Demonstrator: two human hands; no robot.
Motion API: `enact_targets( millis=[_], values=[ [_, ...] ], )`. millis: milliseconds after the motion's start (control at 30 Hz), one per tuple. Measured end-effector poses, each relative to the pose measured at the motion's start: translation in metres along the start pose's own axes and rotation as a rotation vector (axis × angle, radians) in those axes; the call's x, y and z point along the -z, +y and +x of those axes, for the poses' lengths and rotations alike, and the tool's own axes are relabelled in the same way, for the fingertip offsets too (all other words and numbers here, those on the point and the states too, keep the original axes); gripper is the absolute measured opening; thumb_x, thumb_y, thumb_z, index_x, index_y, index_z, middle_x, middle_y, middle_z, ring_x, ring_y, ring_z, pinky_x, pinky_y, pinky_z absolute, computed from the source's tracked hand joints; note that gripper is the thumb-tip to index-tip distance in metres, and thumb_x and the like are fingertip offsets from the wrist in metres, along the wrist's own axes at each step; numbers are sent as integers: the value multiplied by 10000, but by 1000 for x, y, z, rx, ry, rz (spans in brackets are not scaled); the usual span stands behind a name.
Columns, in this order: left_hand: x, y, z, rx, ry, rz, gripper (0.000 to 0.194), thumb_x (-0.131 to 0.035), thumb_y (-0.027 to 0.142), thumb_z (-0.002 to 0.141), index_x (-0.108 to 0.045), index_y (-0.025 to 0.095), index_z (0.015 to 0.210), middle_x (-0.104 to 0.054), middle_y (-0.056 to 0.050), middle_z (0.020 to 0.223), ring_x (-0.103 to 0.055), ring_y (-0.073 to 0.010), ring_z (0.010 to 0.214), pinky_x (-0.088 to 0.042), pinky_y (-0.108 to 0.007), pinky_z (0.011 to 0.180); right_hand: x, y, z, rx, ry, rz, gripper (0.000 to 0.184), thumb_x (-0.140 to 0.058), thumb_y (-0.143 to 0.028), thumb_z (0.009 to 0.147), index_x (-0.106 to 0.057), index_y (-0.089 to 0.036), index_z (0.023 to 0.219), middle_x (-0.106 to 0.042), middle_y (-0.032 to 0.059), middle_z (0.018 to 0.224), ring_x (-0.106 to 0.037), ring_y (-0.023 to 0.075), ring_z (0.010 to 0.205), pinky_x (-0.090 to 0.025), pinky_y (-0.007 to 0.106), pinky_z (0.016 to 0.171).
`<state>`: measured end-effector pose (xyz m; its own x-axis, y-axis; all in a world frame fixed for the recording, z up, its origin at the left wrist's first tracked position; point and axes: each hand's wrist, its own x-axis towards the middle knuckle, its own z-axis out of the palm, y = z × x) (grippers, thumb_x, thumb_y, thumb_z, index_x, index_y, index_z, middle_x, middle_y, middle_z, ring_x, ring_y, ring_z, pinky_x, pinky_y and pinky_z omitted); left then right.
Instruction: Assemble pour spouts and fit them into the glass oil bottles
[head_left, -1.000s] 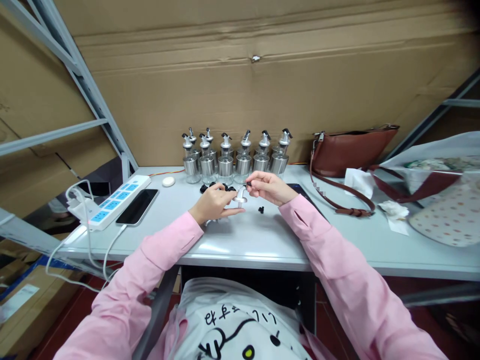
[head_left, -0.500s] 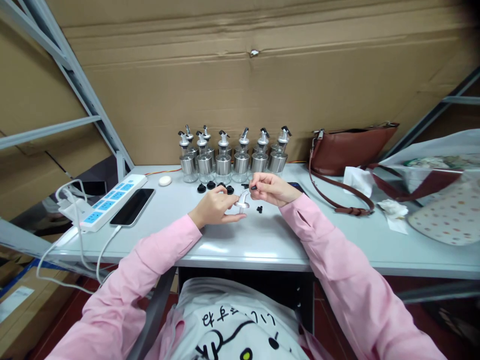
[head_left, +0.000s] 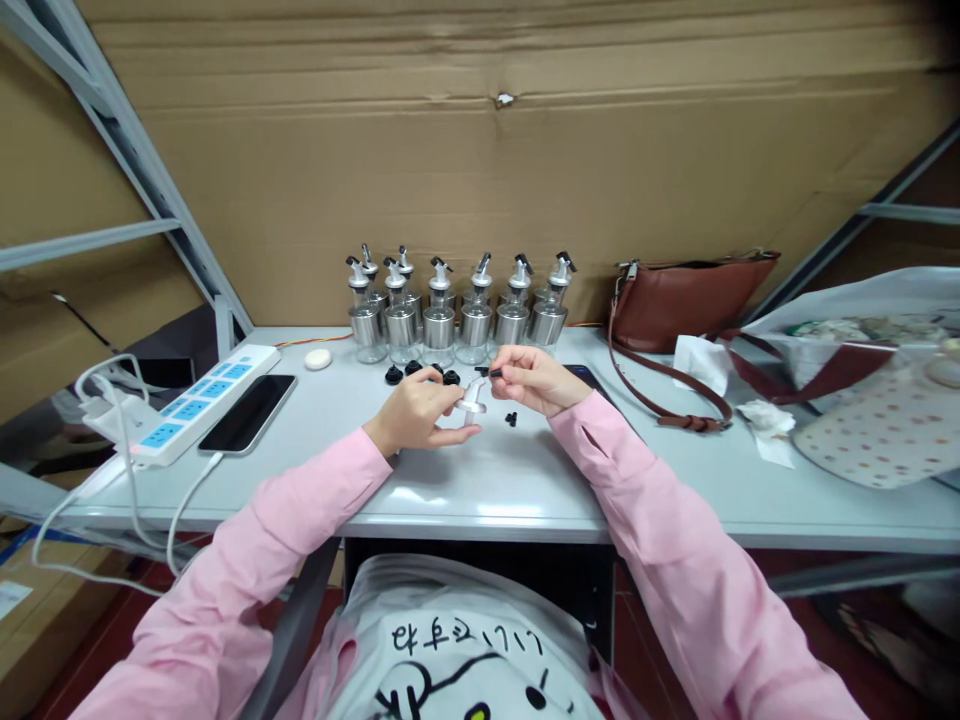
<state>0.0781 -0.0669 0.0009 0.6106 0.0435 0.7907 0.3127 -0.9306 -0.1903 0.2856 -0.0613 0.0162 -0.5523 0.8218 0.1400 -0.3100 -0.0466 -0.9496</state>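
Note:
Between the thumb and fingers of my left hand point(head_left: 421, 410) is a silver pour spout point(head_left: 472, 398), its bent neck tilted up to the right. My right hand point(head_left: 534, 378) pinches a small black spout cap point(head_left: 496, 373) close to the tip of that neck; whether the two touch I cannot tell. Several black stoppers point(head_left: 394, 375) lie beyond my left hand, partly hidden by its fingers. Small black pieces point(head_left: 511, 419) rest on the table below my right hand. Behind stand several glass and steel oil bottles point(head_left: 439, 325) with silver spouts and black caps.
On the left of the table point(head_left: 480, 500) are a power strip point(head_left: 199, 405), a phone point(head_left: 249, 413) and a round white object point(head_left: 318, 359). To the right lie a brown handbag point(head_left: 686, 300), tissues point(head_left: 769, 418) and a dotted bag point(head_left: 885, 430). Another dark phone point(head_left: 583, 374) is partly behind my right hand.
The whole view has shifted slightly, so things appear further left. Both hands keep their holds, and the black cap stays beside the spout's tip, now lying more level.

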Motion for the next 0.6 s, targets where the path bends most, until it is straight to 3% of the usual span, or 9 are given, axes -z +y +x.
enact_targets(
  millis=[233,600],
  values=[
    [3,0,3,7,18,-3,312,-495,441,836,-487,170,682,-500,73,460,-394,-57,374,-452,-248,600,0,0,-1,2,-23,29,257,-795,-254,571,-604,-140,700,-610,-8,572,-547,69,524,-420,209,508],
    [4,-2,1,25,-26,-42,382,-421,506,871,-515,153,759,-503,55,482,-401,-76,388,-455,-274,617,-4,-3,-1,25,4,44,240,-800,-228,549,-610,-138,663,-625,-11,547,-561,68,489,-438,192,466]
  ],
)
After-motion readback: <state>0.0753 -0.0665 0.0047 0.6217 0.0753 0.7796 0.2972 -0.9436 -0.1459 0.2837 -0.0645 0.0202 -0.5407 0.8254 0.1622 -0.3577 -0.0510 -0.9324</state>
